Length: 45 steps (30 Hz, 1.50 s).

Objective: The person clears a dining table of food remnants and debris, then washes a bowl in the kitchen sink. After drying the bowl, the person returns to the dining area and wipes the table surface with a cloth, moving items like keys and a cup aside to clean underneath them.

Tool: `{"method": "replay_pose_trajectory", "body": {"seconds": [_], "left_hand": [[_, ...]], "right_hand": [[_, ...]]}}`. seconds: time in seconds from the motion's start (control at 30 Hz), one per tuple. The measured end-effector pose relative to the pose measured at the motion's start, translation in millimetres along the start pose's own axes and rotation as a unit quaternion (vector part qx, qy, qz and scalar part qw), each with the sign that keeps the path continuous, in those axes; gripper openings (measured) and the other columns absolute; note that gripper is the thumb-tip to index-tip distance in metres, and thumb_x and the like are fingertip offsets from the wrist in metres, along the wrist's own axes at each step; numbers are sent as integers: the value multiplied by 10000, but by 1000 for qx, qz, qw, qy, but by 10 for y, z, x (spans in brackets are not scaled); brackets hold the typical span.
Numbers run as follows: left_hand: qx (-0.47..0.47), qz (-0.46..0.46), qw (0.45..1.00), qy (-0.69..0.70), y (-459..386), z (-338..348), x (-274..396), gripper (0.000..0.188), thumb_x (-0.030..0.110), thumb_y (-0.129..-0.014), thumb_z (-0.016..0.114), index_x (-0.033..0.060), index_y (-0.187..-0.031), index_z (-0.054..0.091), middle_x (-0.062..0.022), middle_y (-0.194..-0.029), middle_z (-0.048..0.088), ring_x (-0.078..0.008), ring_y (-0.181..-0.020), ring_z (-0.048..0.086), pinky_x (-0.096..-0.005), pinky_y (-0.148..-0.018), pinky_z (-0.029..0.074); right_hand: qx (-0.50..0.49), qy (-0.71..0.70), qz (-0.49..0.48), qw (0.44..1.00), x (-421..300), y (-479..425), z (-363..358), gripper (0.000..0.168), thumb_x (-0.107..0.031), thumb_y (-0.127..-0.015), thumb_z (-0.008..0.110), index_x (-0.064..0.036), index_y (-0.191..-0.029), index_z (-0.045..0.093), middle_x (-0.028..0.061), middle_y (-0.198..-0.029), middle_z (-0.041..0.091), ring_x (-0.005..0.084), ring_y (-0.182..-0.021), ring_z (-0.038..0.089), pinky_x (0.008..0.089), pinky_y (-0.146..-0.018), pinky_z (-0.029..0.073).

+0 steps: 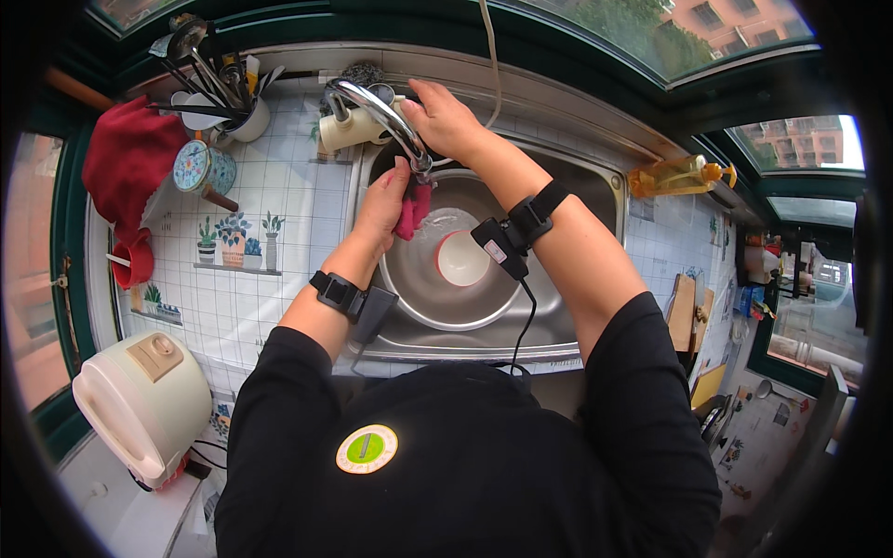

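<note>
My left hand (382, 202) is closed around a wet-looking pink cloth (414, 213), directly below the spout of a chrome gooseneck faucet (387, 115). Behind the spout, my right hand (446, 120) reaches to the faucet's cream-coloured base (354, 129). Its fingers are extended; whether they touch the faucet's handle is hard to tell. Under both arms, a round metal basin (446, 317) stands in the stainless steel sink (551, 328). Rippled water shows in the basin near the cloth. A white bowl (464, 258) with a reddish outside lies in the basin.
Left of the sink are a utensil holder (252, 124), a floral enamel pot (206, 169) with a wooden handle, a red cloth (132, 157) and a cream rice cooker (150, 397). An amber pump bottle (673, 176) lies at the right. Wooden cutting boards (684, 310) stand farther right.
</note>
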<state>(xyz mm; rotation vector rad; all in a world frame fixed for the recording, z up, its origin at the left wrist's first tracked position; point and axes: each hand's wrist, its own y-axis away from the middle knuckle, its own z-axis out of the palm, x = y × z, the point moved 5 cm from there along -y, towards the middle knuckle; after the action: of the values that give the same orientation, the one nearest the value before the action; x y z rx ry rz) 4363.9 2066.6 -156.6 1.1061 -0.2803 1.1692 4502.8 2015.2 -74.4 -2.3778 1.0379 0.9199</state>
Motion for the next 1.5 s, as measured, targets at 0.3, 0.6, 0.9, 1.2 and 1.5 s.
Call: {"method": "replay_pose_trajectory", "body": {"seconds": [0.3, 0.6, 0.9, 1.2, 1.5], "left_hand": [[-4, 23, 994, 106, 45, 7, -169, 388, 454, -979, 460, 102, -1113, 552, -27, -1003, 629, -134, -872, 601, -301, -749, 508], [-176, -5, 978, -110, 445, 446, -272, 716, 479, -965, 454, 88, -1501, 186, -143, -1522, 252, -278, -1386, 291, -403, -1140, 206], [-233, 530, 473, -664, 900, 1110, -95, 695, 86, -687, 699, 149, -1343, 479, -185, -1481, 306, -418, -1259, 418, -467, -993, 417], [-163, 386, 495, -761, 561, 979, -675, 306, 108, -715, 664, 73, -992, 537, -123, -832, 626, -324, -682, 649, -401, -600, 536], [-115, 352, 611, -700, 1012, 1340, -532, 1163, 91, -528, 867, 80, -1482, 202, -314, -1501, 129, -466, -1363, 249, -455, -1103, 298]], "right_hand": [[-130, -272, 229, 926, 217, 292, 70, 739, -615, -941, 373, 14, -1306, 504, 158, -1225, 593, 252, -1207, 497, 377, -1028, 353], [-173, -551, 412, 705, 421, 1921, 266, 421, -217, -748, 794, -56, -1057, 557, 67, -947, 589, 162, -824, 596, 326, -737, 545], [-292, -476, 364, 746, 200, 2288, -13, 154, -40, -717, 683, -77, -830, 585, 23, -681, 532, 112, -545, 493, 247, -485, 411], [-155, -8, 249, 956, 378, 2490, 138, 173, -105, -746, 615, -15, -881, 674, 176, -879, 679, 331, -878, 649, 404, -780, 504], [54, 59, 222, 972, 445, 3095, -225, 348, -185, -696, 690, -35, -999, 609, 177, -971, 625, 336, -954, 616, 429, -820, 498]]}}
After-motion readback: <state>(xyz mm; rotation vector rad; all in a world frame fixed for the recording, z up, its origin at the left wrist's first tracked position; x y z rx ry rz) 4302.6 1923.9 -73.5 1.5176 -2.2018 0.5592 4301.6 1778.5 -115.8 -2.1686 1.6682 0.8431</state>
